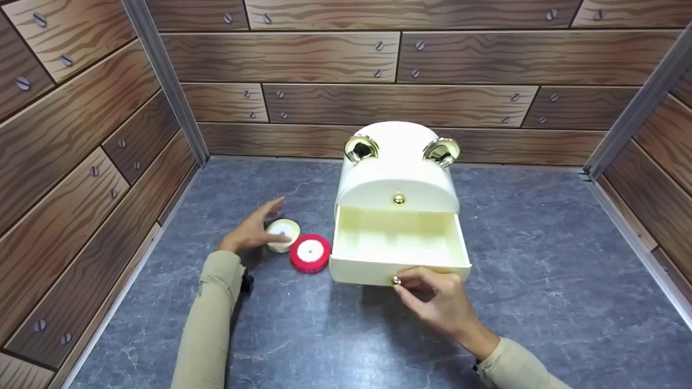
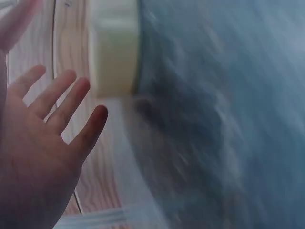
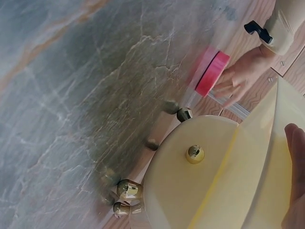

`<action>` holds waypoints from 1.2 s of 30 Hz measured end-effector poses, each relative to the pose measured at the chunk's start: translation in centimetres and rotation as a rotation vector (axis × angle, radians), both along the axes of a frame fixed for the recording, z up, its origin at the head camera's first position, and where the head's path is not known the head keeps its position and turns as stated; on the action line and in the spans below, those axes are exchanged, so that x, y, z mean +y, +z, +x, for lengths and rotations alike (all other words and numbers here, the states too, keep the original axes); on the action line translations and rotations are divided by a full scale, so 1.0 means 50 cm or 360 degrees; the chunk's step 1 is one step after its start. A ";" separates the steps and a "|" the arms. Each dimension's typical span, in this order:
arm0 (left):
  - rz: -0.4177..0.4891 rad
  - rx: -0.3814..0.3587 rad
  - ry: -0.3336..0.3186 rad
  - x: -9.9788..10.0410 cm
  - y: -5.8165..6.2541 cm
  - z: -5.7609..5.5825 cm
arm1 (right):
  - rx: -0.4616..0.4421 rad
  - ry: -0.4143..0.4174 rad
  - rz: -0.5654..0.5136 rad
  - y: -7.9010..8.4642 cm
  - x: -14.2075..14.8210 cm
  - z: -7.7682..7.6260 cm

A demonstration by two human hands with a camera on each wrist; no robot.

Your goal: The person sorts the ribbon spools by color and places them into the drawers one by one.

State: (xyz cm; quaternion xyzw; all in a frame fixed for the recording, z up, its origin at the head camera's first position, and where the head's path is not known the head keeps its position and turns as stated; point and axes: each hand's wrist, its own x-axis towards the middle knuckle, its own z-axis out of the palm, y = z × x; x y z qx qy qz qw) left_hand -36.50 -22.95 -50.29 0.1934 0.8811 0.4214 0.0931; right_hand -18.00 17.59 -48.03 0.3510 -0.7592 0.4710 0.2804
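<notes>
A cream cabinet (image 1: 397, 162) with a rounded top stands on the table, its lower drawer (image 1: 394, 237) pulled out and nothing inside. My right hand (image 1: 440, 300) pinches the small gold knob (image 1: 397, 280) on the drawer front between thumb and fingertips. To the left, my left hand (image 1: 251, 229) is spread around a cream ribbon spool (image 1: 281, 246), its thumb over the top face. In the left wrist view, straight fingers (image 2: 62, 102) show near a blurred cream shape. A red ribbon spool (image 1: 310, 254) lies between the cream spool and the drawer.
Two round gold-rimmed pieces (image 1: 361, 148) stick up from the cabinet top. Its upper front has a second gold knob (image 1: 399, 199). Wood-patterned walls (image 1: 330, 56) border the grey marbled table (image 1: 540, 259) at the back and both sides.
</notes>
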 end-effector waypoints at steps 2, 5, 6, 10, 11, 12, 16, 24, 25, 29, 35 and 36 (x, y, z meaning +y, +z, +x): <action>-0.0025 -0.0050 -0.0017 -0.008 -0.006 0.001 | -0.0005 -0.0001 -0.0002 0.000 0.000 0.001; -0.0058 -0.0104 -0.0041 -0.012 -0.010 0.004 | -0.0003 -0.0005 -0.0003 0.001 0.001 0.001; -0.0072 -0.0121 -0.0044 -0.012 -0.011 0.005 | 0.0001 -0.0010 -0.0002 0.001 0.000 0.001; -0.0218 -0.0080 -0.0038 -0.007 -0.012 0.006 | 0.0039 -0.0017 0.0004 0.000 0.000 0.001; -0.0257 -0.0061 -0.0032 -0.006 -0.012 0.006 | 0.0040 -0.0013 0.0004 0.000 0.000 0.001; -0.0293 -0.0042 -0.0026 -0.005 -0.012 0.007 | 0.0041 -0.0010 0.0003 0.000 0.000 0.001; -0.0347 0.0002 -0.0004 -0.002 -0.013 0.008 | 0.0012 -0.0013 0.0002 0.000 0.001 0.002; -0.0291 0.0046 0.0014 -0.003 -0.016 0.010 | 0.0032 -0.0019 0.0010 0.001 0.002 0.002; -0.0285 0.0047 0.0016 -0.003 -0.015 0.011 | 0.0030 -0.0023 0.0011 0.001 0.002 0.002; -0.0259 0.0094 0.0016 -0.007 -0.009 0.014 | 0.0031 -0.0033 0.0009 0.002 0.002 0.002; -0.0267 0.0260 0.0001 -0.007 0.016 0.024 | 0.0008 -0.0008 -0.0005 -0.001 0.002 0.001; -0.0272 0.0289 0.0003 -0.007 0.021 0.026 | 0.0006 -0.0006 -0.0007 -0.001 0.002 0.001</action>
